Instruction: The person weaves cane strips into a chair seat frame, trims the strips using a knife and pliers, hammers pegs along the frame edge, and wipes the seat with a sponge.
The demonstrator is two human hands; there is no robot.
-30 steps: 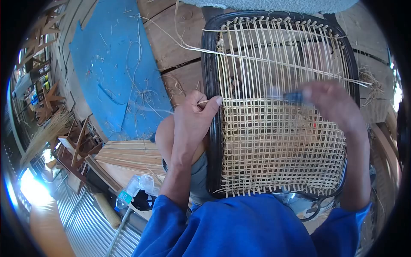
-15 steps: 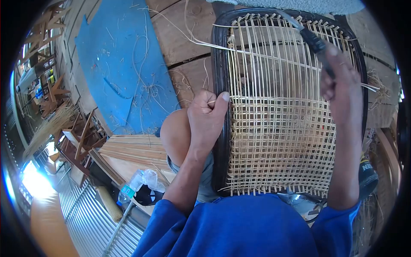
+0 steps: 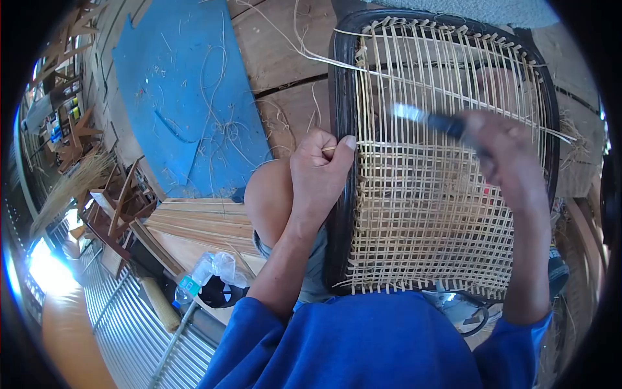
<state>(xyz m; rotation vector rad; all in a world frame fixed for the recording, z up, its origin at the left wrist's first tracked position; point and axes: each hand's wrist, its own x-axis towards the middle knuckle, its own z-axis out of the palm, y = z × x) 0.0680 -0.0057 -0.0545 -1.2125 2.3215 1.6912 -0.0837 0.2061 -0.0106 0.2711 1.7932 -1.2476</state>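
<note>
My left hand pinches a cane strand at the black frame's left edge; my right hand closes round a knife. I should keep tension even, blade flat.

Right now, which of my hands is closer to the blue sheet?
Left. Your left hand is at the left side of the black frame, toward the blue sheet; your right hand, gripping a tool, is farther off, over the woven cane.

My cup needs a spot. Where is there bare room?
Bare floorboards show right of the black frame, between pale cloth and fibre tuft; the blue sheet looks nearly bare at far left. Crowded: its strand-strewn middle, and the woven panel, beneath a tool.
</note>
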